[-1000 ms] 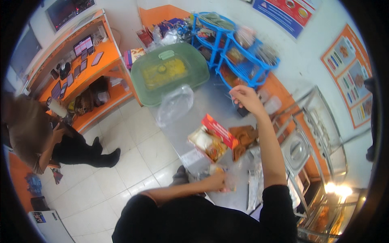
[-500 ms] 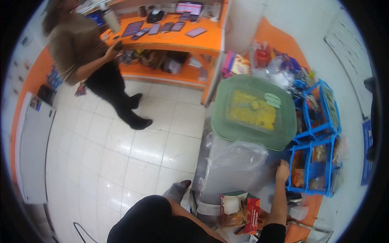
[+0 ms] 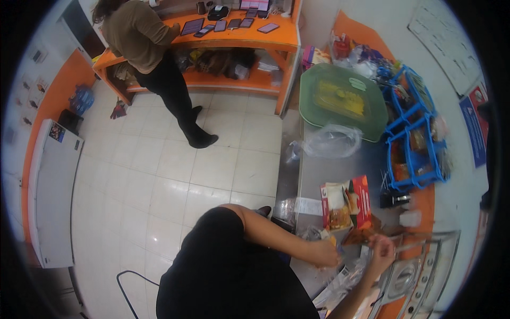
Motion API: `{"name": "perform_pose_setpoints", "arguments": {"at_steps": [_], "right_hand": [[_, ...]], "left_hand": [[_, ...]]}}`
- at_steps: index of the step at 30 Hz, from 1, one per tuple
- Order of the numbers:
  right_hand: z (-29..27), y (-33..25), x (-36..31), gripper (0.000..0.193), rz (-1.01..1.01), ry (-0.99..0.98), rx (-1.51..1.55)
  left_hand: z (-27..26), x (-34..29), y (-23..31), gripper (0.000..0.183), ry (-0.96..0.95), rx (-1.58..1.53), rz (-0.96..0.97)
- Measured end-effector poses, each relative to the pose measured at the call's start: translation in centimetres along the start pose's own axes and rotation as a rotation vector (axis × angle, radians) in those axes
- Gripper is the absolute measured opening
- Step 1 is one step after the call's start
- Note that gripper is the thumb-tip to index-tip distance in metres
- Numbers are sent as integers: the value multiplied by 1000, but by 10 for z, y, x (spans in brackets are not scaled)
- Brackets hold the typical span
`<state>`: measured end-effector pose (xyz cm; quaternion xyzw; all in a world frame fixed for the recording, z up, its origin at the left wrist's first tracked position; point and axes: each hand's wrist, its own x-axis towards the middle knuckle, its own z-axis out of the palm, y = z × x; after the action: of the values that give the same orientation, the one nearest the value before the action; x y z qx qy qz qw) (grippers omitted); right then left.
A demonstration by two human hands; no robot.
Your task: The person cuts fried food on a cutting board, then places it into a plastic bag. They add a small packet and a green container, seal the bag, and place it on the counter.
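Observation:
My left hand [image 3: 323,253] is closed low over the metal counter [image 3: 334,173], beside a crumpled clear plastic bag [image 3: 310,233]. A small orange-yellow bit shows at its fingers; what it holds is hidden. To its right, my right hand [image 3: 381,252] is raised with its fingers drawn together, next to a brown paper-like piece [image 3: 360,235]. Whatever is between those fingers is too small to tell. Just beyond both hands lies an opened red and white printed carton [image 3: 362,199] with a clear-wrapped brown food packet [image 3: 340,217] in it. Wrinkled plastic packaging [image 3: 348,279] lies between my forearms.
A green lidded tub [image 3: 308,101] with yellow contents stands farther back, a clear plastic bag [image 3: 332,142] before it. Blue baskets [image 3: 411,159] of packets line the right side. A metal stove-like unit [image 3: 425,276] is near right. Another person [image 3: 143,40] stands at an orange desk [image 3: 228,45].
My right hand has left the blue baskets and come back near my left hand, which is now in view. The view has shifted. The other person has turned toward the desk.

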<state>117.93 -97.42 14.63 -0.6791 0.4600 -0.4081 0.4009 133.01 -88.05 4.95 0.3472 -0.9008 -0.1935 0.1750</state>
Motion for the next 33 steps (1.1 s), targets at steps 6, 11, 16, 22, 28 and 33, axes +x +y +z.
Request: {"name": "perform_pose_setpoints", "arguments": {"at_steps": [6, 11, 16, 22, 28, 33], "right_hand": [[19, 70, -86, 17, 589, 31, 607], [11, 83, -81, 16, 748, -162, 530], [1, 70, -57, 5, 831, -467, 346], [-6, 68, -33, 10, 703, -717, 179], [-1, 81, -30, 16, 768, -650, 253], [17, 71, -86, 14, 226, -168, 166]], "left_hand": [[-16, -22, 8, 22, 422, 302, 165], [0, -24, 6, 22, 471, 262, 174], [1, -25, 8, 19, 419, 122, 83], [0, -18, 15, 16, 341, 35, -124], [6, -8, 9, 18, 413, -207, -456], [10, -13, -2, 25, 397, -772, -840]]}}
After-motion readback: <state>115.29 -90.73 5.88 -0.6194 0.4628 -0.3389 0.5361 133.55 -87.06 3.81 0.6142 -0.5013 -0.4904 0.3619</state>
